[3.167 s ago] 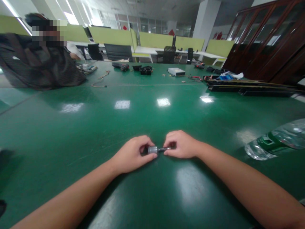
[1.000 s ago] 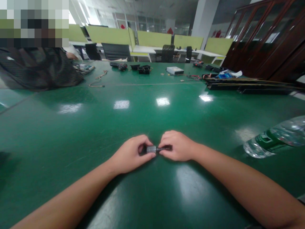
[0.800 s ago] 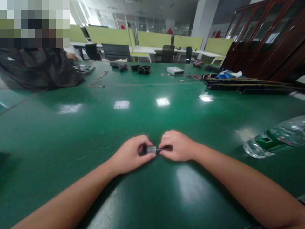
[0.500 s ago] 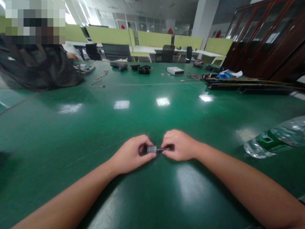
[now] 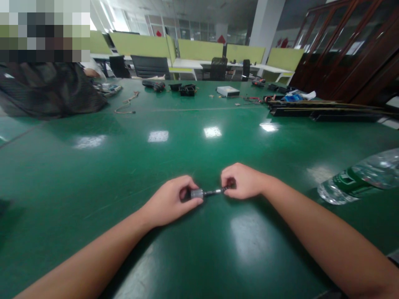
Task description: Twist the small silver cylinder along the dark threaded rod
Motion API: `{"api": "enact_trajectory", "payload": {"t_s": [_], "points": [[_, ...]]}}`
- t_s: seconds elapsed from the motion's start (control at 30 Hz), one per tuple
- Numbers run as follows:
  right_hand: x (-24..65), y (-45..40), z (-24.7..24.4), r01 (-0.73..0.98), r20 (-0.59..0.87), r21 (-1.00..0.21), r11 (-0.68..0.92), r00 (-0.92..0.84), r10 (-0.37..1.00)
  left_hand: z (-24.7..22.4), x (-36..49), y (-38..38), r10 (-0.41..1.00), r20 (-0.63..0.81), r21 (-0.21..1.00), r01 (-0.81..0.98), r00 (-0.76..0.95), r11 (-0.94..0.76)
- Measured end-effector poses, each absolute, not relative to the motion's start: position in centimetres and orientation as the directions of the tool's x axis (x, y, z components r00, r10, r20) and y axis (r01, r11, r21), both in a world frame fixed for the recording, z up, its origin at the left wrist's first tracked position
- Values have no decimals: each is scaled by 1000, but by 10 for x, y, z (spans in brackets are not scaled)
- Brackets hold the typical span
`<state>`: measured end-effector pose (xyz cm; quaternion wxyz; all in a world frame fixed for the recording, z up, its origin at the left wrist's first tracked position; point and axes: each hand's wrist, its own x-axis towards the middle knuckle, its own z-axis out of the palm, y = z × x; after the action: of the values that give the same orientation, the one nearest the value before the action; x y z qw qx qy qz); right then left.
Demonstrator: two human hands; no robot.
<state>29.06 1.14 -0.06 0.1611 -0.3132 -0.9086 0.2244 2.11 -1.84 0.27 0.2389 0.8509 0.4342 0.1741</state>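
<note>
Above the green tabletop, my left hand (image 5: 171,201) is closed around the grey, partly see-through handle of a short screwdriver-like tool (image 5: 197,194). Its thin dark shaft points right and ends in a shiny metal tip. At that tip my right hand (image 5: 241,181) is closed in a pinch, thumb against fingers. A small dark piece (image 5: 224,189) shows between these fingertips; its kind is too small to make out. Whether it touches the metal tip I cannot tell. The far end of the handle is hidden in my left palm.
A clear water bottle (image 5: 358,178) with a green label lies on its side at the right. Along the far side of the table (image 5: 187,141) are a dark bag (image 5: 52,91), a cable (image 5: 126,104), black parts (image 5: 188,90), a silver box (image 5: 227,91) and long black strips (image 5: 311,110).
My right hand has moved right and slightly up, away from my left hand. More of the shaft and its shiny tip now shows. My left hand has barely moved.
</note>
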Motion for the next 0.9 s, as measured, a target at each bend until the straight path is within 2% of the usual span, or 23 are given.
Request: {"api": "enact_trajectory", "payload": {"t_s": [0.17, 0.43, 0.67, 0.9], "points": [[290, 13, -4, 495, 124, -544, 678, -751, 648, 4, 22, -19, 824, 81, 562, 657, 561, -502], [276, 7, -7, 501, 263, -467, 729, -708, 656, 1, 19, -18, 841, 61, 593, 658, 537, -463], [258, -4, -13, 422, 326, -453, 785, -741, 587, -1, 21, -19, 805, 126, 559, 629, 579, -540], [257, -9, -11, 441, 304, -482, 757, -726, 617, 0, 20, -20, 794, 144, 530, 632, 591, -566]]}}
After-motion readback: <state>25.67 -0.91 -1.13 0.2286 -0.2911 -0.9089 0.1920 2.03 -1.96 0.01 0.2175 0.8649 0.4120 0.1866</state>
